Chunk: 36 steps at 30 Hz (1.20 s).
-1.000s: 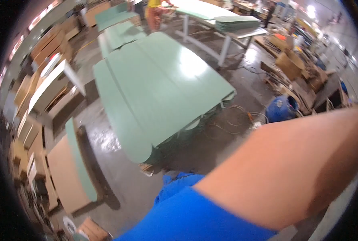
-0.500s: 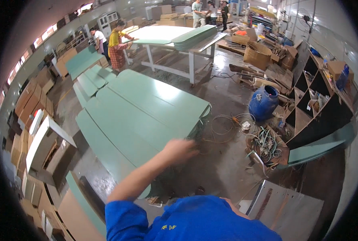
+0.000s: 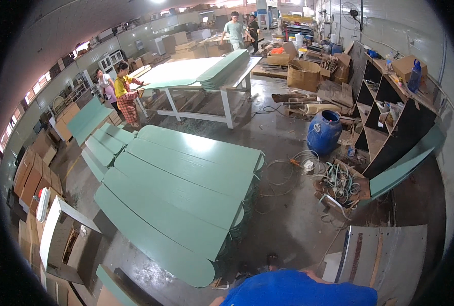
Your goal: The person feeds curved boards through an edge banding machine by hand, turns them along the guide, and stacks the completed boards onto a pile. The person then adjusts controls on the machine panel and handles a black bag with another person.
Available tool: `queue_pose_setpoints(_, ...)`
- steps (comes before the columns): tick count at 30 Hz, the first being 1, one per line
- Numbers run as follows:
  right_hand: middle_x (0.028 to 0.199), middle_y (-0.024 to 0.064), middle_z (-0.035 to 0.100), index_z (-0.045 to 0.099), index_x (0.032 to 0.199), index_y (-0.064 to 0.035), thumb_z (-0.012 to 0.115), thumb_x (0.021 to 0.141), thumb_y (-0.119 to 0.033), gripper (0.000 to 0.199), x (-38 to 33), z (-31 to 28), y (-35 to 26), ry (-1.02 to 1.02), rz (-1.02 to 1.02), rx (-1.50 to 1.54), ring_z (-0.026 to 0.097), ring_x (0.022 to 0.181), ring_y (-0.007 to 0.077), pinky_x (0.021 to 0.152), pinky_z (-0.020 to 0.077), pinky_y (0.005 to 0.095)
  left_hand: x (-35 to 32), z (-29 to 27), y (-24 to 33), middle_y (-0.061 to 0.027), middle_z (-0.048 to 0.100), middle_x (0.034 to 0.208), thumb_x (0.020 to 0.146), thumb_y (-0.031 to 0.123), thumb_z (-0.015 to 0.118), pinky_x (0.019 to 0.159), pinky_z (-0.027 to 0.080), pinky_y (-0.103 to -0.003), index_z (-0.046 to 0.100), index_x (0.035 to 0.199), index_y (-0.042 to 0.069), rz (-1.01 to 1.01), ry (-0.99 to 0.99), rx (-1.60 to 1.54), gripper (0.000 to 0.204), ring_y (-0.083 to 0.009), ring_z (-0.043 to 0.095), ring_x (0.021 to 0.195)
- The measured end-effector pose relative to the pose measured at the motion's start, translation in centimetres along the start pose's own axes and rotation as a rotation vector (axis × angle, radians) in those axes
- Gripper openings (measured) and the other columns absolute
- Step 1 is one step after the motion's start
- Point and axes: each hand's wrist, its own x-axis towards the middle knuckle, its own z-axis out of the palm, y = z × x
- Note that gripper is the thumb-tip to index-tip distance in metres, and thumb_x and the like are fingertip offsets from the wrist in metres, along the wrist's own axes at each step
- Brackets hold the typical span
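Both hands out of view; only a blue sleeve (image 3: pixel 298 290) shows at the lower edge, so their grip cannot be told. Nearest thing: stack of green boards (image 3: pixel 181 188) lying flat on the floor (image 3: pixel 288 224), directly ahead. Blue barrel (image 3: pixel 323 131) stands beyond the stack's far right corner. More green boards rest on the tabletop (image 3: pixel 196 71).

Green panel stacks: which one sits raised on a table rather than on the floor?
The far stack, lying on the white-legged table beside two people. The nearer, larger stacks rest low on the concrete floor.
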Motion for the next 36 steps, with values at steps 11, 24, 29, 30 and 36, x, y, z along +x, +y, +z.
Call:
queue_pose_setpoints(11, 0.110, 0.0098, 0.070, 0.065, 0.118, -0.0014, 0.073, 0.086, -0.024, 0.040, -4.5, 14.7, -4.1, 0.310, 0.048, -0.555, 0.066, 0.097, 0.0178, 0.087, 0.0534, 0.0313, -0.7, -7.4, 1.3, -0.0190, 0.062, 0.123, 0.086, 0.049, 0.065, 0.097, 0.046, -0.043, 0.030, 0.143, 0.015, 0.214, -0.170, -0.023, 0.075, -0.0299, 0.062, 0.111)
queue_pose_setpoints(24, 0.112, 0.0067, 0.070, 0.063, 0.124, -0.0066, 0.067, 0.091, -0.030, 0.040, -3.3, 32.5, -13.4, -0.273, -0.007, -1.191, 0.063, 0.103, 0.0163, 0.092, 0.0481, 0.0317, 1.8, -15.7, 18.9, -0.0136, 0.069, 0.099, 0.093, 0.033, 0.058, 0.086, 0.049, -0.038, 0.065, 0.110, 0.008, 0.588, -0.254, 0.347, 0.031, -0.0260, 0.065, 0.094)
queue_pose_setpoints(29, 0.122, 0.0082, 0.065, 0.058, 0.129, -0.0027, 0.059, 0.096, -0.027, 0.041, 3.0, 31.2, -17.0, -0.574, 0.105, -1.057, 0.059, 0.110, 0.0178, 0.097, 0.0456, 0.0344, 4.4, -17.4, 26.0, -0.0155, 0.068, 0.107, 0.094, 0.033, 0.056, 0.090, 0.047, -0.037, 0.064, 0.114, 0.004, 0.552, -0.373, 0.341, 0.037, -0.0259, 0.064, 0.101)
queue_pose_setpoints(30, 0.123, 0.0082, 0.065, 0.057, 0.130, -0.0029, 0.058, 0.097, -0.028, 0.042, 3.5, 31.4, -18.1, -0.615, 0.115, -1.104, 0.059, 0.111, 0.0174, 0.098, 0.0452, 0.0342, 4.9, -17.4, 27.0, -0.0148, 0.068, 0.110, 0.094, 0.032, 0.056, 0.092, 0.046, -0.037, 0.063, 0.116, 0.003, 0.493, -0.366, 0.333, 0.038, -0.0252, 0.063, 0.103)
queue_pose_setpoints(36, 0.121, 0.0094, 0.066, 0.059, 0.131, -0.0077, 0.062, 0.095, -0.032, 0.044, 7.0, 29.2, -21.7, -0.371, 0.102, -1.095, 0.059, 0.109, 0.0159, 0.096, 0.0454, 0.0312, 3.9, -19.5, 35.3, -0.0136, 0.066, 0.117, 0.094, 0.034, 0.059, 0.098, 0.044, -0.034, 0.062, 0.124, 0.004, 0.341, -0.437, 0.300, 0.042, -0.0217, 0.059, 0.113)
